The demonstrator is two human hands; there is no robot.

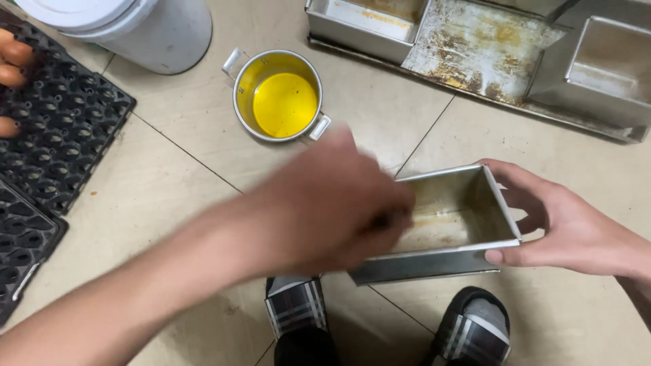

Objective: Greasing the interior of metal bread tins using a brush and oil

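A rectangular metal loaf pan [468,203] rests on the tiled floor, tilted toward me. My right hand [569,227] grips its right end, thumb on the near rim and fingers over the far corner. My left hand [325,207] is blurred by motion and reaches over the pan's left end, with its curled fingertips inside the pan. Something small and dark shows at those fingertips, too blurred to identify. Just beyond it stands a small metal pot [278,95] with two handles, holding yellow liquid.
A stained baking tray [475,47] with more loaf pans [603,64] lies at the top right. Black egg trays [54,129] with a few eggs [13,64] sit left, below a white bucket [149,30]. My sandalled feet [298,312] are at the bottom.
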